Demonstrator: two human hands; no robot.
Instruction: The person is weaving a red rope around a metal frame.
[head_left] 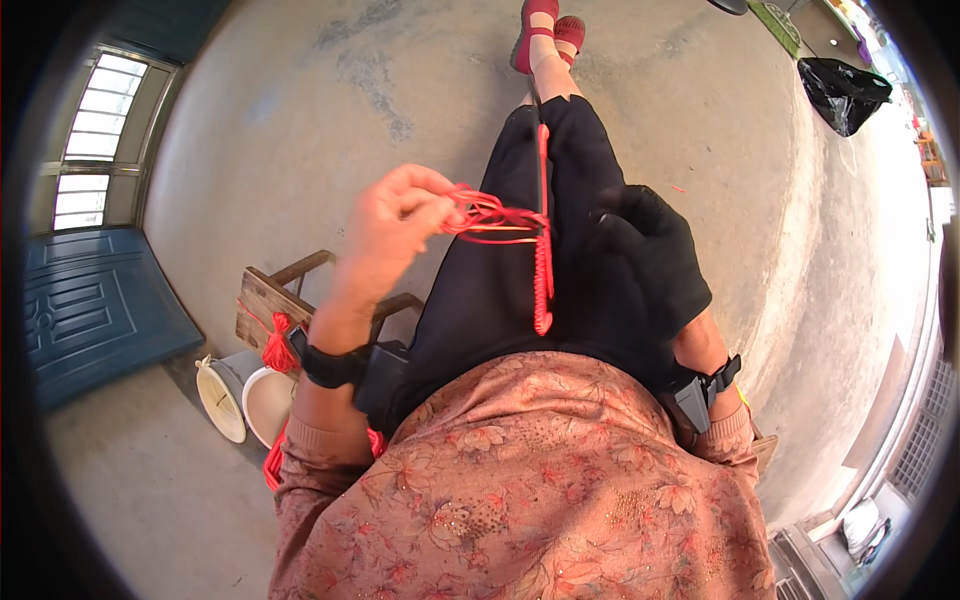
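Observation:
My bare left hand (395, 230) pinches a looped bundle of red cord (490, 212) between thumb and fingers. The loops stretch right to an upright red knotted strip (543, 280) above my lap. Tight coiled knots fill the strip's lower part, and its upper part runs straight toward my shins, where a dark line continues to the feet. Right of the strip, apart from it, is my right hand (655, 260) in a black glove. Its fingers look bent, but they blur into the black trousers (470, 290), so their grip is hard to read.
A wooden stool (262, 318) stands at my left, with a hank of red cord (281, 345) hanging by it. Two pale buckets (222, 402) are beside it. A blue panelled door (105, 310) is at far left. Toward the far right lies a black plastic bag (842, 95).

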